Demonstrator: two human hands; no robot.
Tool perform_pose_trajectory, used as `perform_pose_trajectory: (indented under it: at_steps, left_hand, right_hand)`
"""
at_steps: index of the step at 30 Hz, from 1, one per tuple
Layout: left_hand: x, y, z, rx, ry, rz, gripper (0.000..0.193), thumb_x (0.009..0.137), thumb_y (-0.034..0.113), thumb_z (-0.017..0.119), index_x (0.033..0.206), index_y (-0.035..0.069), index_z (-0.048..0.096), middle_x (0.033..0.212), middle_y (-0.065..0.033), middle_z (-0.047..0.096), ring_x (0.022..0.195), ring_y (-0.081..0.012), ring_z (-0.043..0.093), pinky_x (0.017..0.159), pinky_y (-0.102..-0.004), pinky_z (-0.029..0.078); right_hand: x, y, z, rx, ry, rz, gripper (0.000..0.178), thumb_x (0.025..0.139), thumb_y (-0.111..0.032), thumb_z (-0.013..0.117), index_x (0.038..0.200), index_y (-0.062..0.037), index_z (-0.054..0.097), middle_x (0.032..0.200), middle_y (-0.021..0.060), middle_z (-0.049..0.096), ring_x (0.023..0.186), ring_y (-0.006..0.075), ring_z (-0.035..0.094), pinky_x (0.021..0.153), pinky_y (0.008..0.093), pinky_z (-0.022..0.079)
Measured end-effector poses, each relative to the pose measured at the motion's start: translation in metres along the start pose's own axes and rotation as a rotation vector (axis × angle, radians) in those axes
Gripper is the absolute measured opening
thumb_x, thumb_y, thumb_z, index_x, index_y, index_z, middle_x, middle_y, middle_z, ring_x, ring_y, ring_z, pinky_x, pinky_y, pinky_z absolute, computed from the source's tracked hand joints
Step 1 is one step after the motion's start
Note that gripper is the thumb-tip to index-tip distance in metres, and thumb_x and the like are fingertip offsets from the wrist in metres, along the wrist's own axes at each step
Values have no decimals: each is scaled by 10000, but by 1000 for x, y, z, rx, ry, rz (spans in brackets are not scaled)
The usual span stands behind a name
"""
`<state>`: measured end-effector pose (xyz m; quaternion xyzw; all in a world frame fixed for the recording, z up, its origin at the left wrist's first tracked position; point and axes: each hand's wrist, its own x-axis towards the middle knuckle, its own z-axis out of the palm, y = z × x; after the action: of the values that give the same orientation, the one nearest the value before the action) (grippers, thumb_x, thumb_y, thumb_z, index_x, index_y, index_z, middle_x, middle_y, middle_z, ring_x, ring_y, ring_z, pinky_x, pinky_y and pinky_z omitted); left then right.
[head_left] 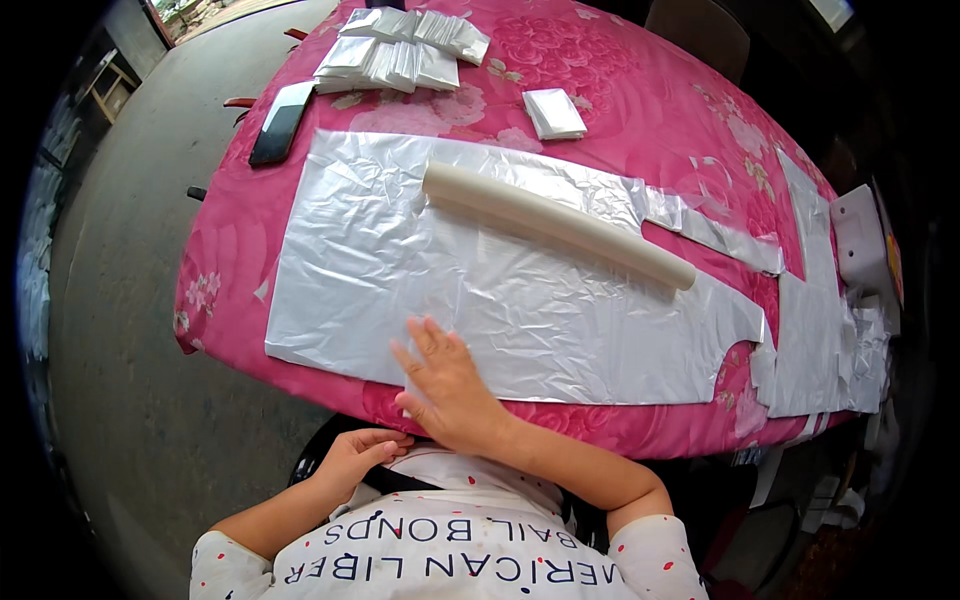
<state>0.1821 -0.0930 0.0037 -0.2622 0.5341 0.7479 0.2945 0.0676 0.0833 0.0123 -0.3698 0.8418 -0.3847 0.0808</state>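
A thin silvery-white plastic bag point(350, 260) with cut-out handles lies flat across the table, its surface crinkled. My right hand point(450, 390) is open over its near edge, fingers spread and slightly blurred; it holds nothing. Close to my lap, just below the table's front edge, is my left hand point(365, 458). Its fingers are loosely bent with the thumb apart, and nothing shows in them. A pale beige tube point(560, 225) lies slantwise on top of the bag, beyond my right hand. Whether my right palm touches the plastic I cannot tell.
A pink floral cloth point(630, 425) covers the table. Folded silvery packets point(385, 62) are piled at the far left, with a single folded packet point(553, 113) to their right. A dark phone point(283, 124) lies near the left edge. More silvery plastic bags point(810, 350) and a white box point(862, 235) sit at the right.
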Motion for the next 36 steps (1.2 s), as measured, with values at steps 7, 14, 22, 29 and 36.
perform_pose_trajectory:
  at_steps: [7, 14, 22, 29, 36]
  left_hand:
    - [1, 5, -3, 317, 169, 299, 119, 812, 83, 618, 844, -21, 668, 702, -24, 643, 611, -51, 550, 556, -209, 438]
    - [7, 61, 23, 813, 190, 784, 181, 715, 56, 679, 890, 14, 658, 832, -113, 663, 630, -166, 613, 591, -248, 485]
    - [14, 71, 26, 710, 154, 848, 280, 720, 23, 663, 996, 24, 614, 1085, -134, 619, 904, -238, 629, 740, -286, 500]
    - [17, 76, 32, 717, 122, 860, 285, 726, 21, 656, 1008, 26, 614, 1092, -131, 616, 922, -240, 622, 755, -294, 503]
    - [17, 77, 30, 796, 128, 873, 309, 716, 13, 649, 1022, 28, 605, 1108, -128, 607, 914, -255, 621, 754, -307, 505]
  right_hand:
    - [-2, -30, 14, 55, -177, -159, 407, 894, -306, 478, 1246, -101, 474, 1453, 181, 214, 1371, 347, 93, 1060, 565, 50]
    - [19, 10, -60, -119, -200, -273, 108, 737, -149, 680, 791, -87, 610, 1290, 93, 453, 1279, 304, 301, 1017, 561, 200]
    - [120, 133, -176, 582, 598, 313, 195, 842, -148, 630, 923, 29, 634, 818, 36, 638, 730, 72, 545, 670, 224, 435]
    - [166, 219, -205, -69, 581, 741, 363, 734, -234, 690, 1016, -13, 636, 955, 145, 634, 867, 240, 605, 770, 322, 459]
    - [141, 208, -196, -446, 666, 456, 433, 752, -322, 682, 1053, -22, 603, 1140, 172, 545, 1101, 283, 478, 919, 404, 376]
